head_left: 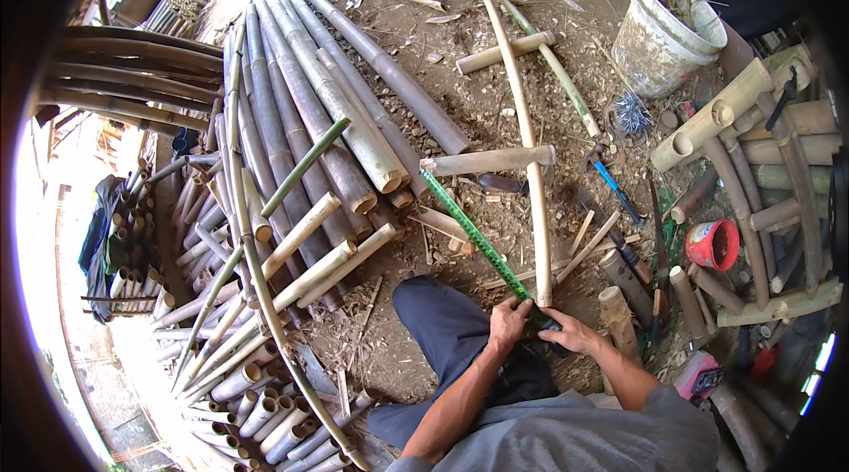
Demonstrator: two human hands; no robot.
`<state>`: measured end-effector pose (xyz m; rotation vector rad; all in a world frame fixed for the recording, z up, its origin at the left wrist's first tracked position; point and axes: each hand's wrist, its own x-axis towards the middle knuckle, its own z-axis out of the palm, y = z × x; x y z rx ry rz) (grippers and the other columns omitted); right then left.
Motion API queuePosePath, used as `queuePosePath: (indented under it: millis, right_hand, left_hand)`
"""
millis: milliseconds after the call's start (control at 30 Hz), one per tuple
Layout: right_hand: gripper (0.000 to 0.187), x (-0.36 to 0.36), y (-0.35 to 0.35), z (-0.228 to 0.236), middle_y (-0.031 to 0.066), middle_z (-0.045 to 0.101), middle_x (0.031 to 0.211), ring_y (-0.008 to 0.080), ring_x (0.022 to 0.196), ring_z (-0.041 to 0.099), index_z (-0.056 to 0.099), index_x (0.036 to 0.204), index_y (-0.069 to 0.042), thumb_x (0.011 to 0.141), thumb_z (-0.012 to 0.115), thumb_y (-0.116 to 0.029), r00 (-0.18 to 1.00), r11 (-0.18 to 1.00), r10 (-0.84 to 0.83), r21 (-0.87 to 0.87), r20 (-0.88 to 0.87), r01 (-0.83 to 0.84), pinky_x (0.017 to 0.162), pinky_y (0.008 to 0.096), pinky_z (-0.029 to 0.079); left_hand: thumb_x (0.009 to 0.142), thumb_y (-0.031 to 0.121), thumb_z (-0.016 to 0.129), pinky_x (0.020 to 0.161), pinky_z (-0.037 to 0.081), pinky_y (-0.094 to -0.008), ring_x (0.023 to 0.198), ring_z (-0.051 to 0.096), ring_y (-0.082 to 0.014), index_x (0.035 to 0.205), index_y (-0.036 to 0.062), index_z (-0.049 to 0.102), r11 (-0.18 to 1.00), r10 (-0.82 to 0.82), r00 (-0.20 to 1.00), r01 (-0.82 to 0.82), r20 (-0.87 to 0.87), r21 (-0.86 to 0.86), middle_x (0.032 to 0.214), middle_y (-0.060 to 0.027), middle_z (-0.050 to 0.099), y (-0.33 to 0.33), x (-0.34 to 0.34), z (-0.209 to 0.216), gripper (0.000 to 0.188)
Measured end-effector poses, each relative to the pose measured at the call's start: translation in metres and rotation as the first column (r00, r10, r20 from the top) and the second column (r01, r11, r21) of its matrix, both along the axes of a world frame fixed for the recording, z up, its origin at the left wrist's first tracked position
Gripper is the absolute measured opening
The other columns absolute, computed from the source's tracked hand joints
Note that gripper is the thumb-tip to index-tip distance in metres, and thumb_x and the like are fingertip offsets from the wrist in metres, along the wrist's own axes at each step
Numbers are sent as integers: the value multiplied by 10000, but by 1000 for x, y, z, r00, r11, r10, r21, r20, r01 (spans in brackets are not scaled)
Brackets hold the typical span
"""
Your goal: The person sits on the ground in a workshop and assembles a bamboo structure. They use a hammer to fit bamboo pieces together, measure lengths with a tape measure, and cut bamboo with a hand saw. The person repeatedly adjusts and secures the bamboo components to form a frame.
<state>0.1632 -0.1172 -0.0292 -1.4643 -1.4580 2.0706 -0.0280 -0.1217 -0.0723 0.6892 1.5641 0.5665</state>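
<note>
- I had the left hand (508,323) just left of the pale pole's (540,242) near end, its grip pinching the green measuring tape (473,233).
- I saw the right hand (575,333) beside that same end, its grip closed on a dark tape case (549,324), partly hidden.
- Left of the pole, the tape slanted away to one end of a short bamboo piece (482,161) lying across the pole.
- Right of the pole I saw a red bucket (699,245) and, closer to it, a blue-handled hammer (617,191).
- Left of the pole lay dark bamboo poles (309,114); far out to its right stood a whitish bucket (659,43).
</note>
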Motion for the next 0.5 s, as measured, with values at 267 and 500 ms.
queuePosePath:
  millis: [267,500]
  right_hand:
    - [452,21,0,-52,217,616,1041,434,1023,550,627,1171,-114,785,681,-341,758,959,-169,282,630,-20,905,500,451]
    - [501,20,38,-66,193,617,1130,416,1082,533,617,1218,-117,783,658,-364,671,952,-121,278,731,-131,950,487,435]
  left_hand:
    - [964,295,595,692,506,-278,787,627,-139,1097,-40,661,962,-199,931,245,-305,119,907,-84,702,56,-53,27,366]
    - [986,239,572,829,555,-310,887,664,-163,1168,-12,628,935,348,933,-352,88,35,1011,-109,687,-23,-154,86,315]
